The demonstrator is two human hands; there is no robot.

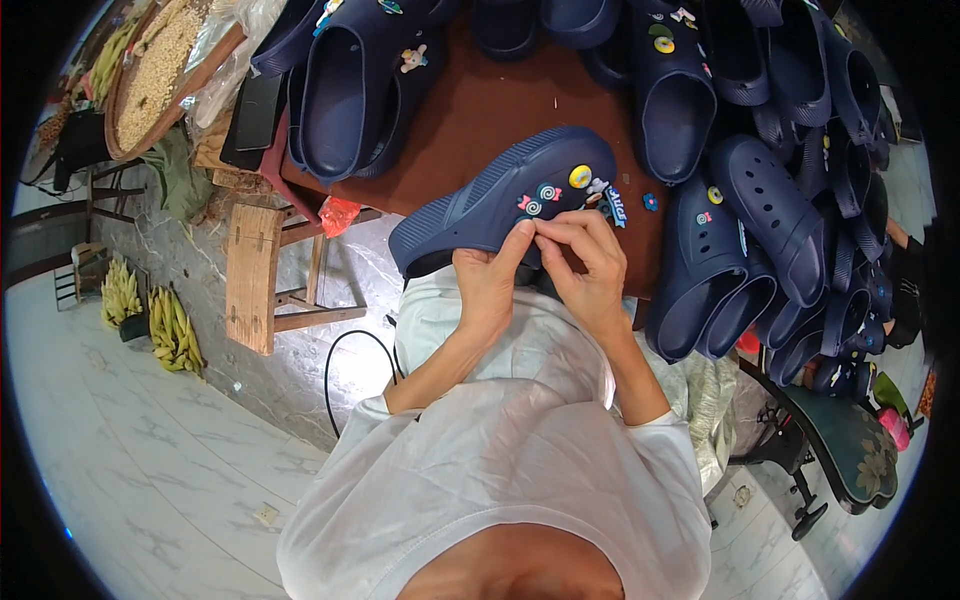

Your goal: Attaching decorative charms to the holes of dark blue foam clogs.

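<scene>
Navy clog [500, 190] sits between my two hands, over the near edge of the reddish-brown worktop [480, 110], tilted on its side with its toe up to the right and its heel strap down to the left. My left hand [487, 285] grips it from below by the near side, thumb pressed along the edge and the other fingers mostly hidden. My right hand [590, 265] is just beside that thumb, its fingers bent and drawn in at the clog's near side; I cannot tell whether they are closed on something small.

On the clog's upper, above my fingertips, are a round yellow charm [580, 176] and two pink candy-swirl charms [541, 201]. Past my right hand lie a lettered charm [616, 207] and, a little farther right, a blue flower charm [650, 202] on the worktop.

As for containers, a round wooden tray [195, 92] at the upper left holds a spread of pale kernels [150, 85], with a clear plastic bag [235, 60] beside it. A red plastic bag [338, 216] hangs by the worktop's left corner; I cannot make out its contents. More navy clogs crowd the worktop at the left [335, 110] and right [770, 215].
</scene>
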